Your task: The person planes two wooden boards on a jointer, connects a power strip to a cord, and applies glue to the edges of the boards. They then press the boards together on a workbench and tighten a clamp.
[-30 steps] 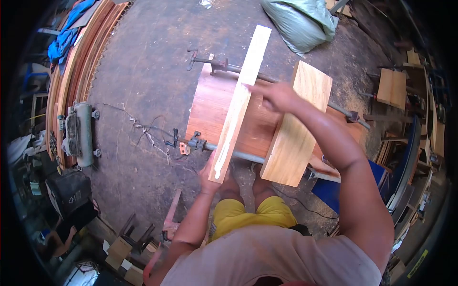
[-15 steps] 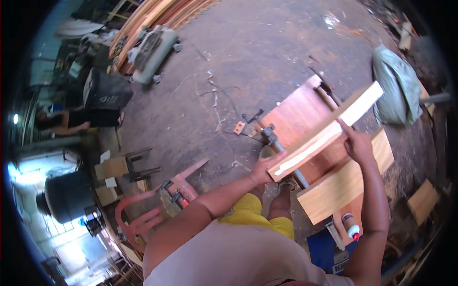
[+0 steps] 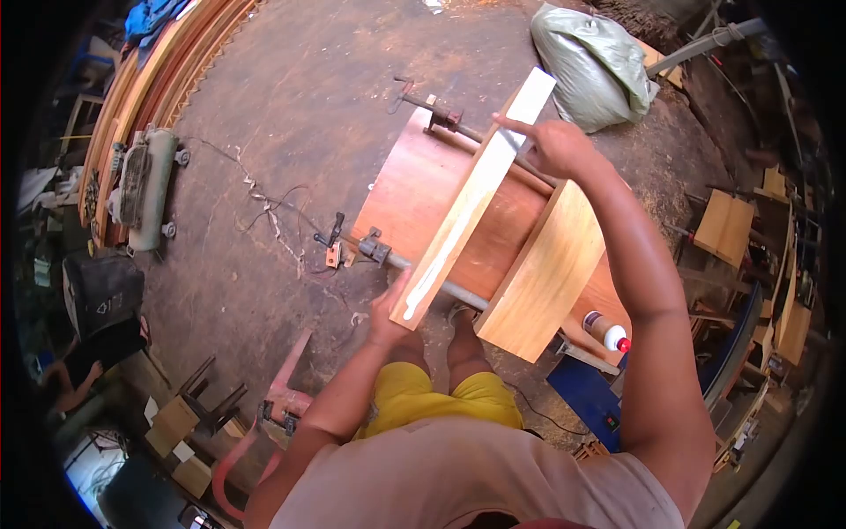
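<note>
My left hand (image 3: 387, 310) is wrapped round the near end of a wooden board (image 3: 467, 196), which stands tilted on its edge. White glue (image 3: 433, 275) runs along the board's upturned narrow face, a bead at the near end and a wide film farther up. Across that face, near the far end, lies the outstretched index finger of my right hand (image 3: 560, 146); its other fingers are curled and hold nothing. Beneath are a reddish panel (image 3: 401, 198) and metal bar clamps (image 3: 377, 249). A second wooden board (image 3: 548, 278) lies to the right.
A glue bottle with a red cap (image 3: 605, 331) lies beside the second board, near a blue box (image 3: 589, 397). Beyond the boards is a stuffed pale sack (image 3: 595, 66). A red plastic chair (image 3: 286, 388) stands lower left; long planks (image 3: 159, 97) are stacked upper left. Another person is at far left.
The view has swung right, and the board with my hands now appears farther left, turned more upright. My right index finger has slid toward the board's far end, my left hand keeping its hold.
</note>
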A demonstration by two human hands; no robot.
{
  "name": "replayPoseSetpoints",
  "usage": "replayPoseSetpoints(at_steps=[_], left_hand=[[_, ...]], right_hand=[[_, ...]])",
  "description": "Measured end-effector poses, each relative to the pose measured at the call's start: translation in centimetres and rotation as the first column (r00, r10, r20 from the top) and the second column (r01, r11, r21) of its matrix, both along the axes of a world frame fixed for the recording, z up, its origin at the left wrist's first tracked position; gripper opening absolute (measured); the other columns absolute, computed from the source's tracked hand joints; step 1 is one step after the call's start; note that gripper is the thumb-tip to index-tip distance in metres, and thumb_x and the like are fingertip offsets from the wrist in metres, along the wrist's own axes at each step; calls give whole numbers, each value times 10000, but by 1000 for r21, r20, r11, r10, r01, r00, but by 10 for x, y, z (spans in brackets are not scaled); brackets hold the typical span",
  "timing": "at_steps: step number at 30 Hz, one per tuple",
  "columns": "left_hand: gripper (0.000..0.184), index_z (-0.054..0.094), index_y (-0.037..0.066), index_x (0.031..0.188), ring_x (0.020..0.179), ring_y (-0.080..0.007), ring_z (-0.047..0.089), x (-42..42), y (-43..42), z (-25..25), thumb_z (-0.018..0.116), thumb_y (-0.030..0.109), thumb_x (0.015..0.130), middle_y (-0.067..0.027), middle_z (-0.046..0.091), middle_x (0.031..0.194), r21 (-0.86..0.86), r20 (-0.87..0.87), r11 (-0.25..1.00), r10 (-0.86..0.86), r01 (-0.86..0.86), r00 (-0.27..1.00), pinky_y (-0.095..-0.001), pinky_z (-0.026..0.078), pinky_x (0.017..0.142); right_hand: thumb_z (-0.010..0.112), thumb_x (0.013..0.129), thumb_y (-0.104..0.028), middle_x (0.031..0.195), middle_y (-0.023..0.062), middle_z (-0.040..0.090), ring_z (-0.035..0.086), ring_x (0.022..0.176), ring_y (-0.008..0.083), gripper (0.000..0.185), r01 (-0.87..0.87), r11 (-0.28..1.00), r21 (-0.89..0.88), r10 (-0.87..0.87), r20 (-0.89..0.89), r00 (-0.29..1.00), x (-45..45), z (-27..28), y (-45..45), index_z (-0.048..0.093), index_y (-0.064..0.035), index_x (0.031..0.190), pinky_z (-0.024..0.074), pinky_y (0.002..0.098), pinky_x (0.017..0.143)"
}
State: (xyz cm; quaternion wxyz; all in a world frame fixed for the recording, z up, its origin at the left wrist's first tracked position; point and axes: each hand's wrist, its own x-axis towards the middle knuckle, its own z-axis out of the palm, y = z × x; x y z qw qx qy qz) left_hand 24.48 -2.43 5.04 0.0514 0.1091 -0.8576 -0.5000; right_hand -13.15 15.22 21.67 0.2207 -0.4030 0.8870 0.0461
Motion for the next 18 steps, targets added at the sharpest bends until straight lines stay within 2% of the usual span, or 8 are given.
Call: replayPoseSetpoints(at_steps=[2,5,8,11,16,18], left_hand=[[802,459,14,1391,1142,-299,636,2,-1,1,815,222,703,-180,622,1266,51,18,999,9,-10,1000,-366,520,949],[798,461,14,1389,1140,-298,637,2,-3,1,815,227,705,-178,622,1268,31,27,1000,-3,2,1000,-367,522,947],[802,460,15,1389,1136,-301,639,0,-2,1,817,233,706,-178,621,1269,-3,-5,1000,-9,9,1000,-368,526,940],[809,454,16,1394,1128,-306,642,-1,-3,6,818,235,705,-182,621,1267,-30,1,999,-15,15,1000,-372,532,933],[822,448,19,1399,1111,-311,648,1,-2,3,817,238,699,-183,619,1266,-5,15,1000,-3,3,1000,-375,537,924],[825,448,20,1400,1106,-311,650,2,-1,3,818,236,695,-182,619,1266,-6,15,1000,-2,2,1000,-375,538,922]], right_hand=[[576,884,-189,896,165,688,665,791,333,677,22,1000,18,-22,-12,1000,-6,-9,6,355,-434,1474,536,452,705],[556,872,-138,901,160,686,674,805,325,720,-82,987,138,78,37,996,19,-11,-10,322,-409,1497,543,450,745],[561,873,-110,899,148,689,676,810,325,732,-192,971,145,179,99,979,36,0,-16,324,-415,1494,545,440,757],[558,874,-100,903,149,691,679,838,319,732,-104,987,122,95,78,992,26,11,-13,326,-408,1496,545,434,759],[548,886,-113,929,145,695,688,854,307,694,-107,969,221,95,68,993,39,8,-29,348,-382,1494,547,431,757],[546,876,-98,948,140,696,691,862,301,688,-135,982,131,124,87,988,32,9,-28,375,-369,1485,545,435,763]])
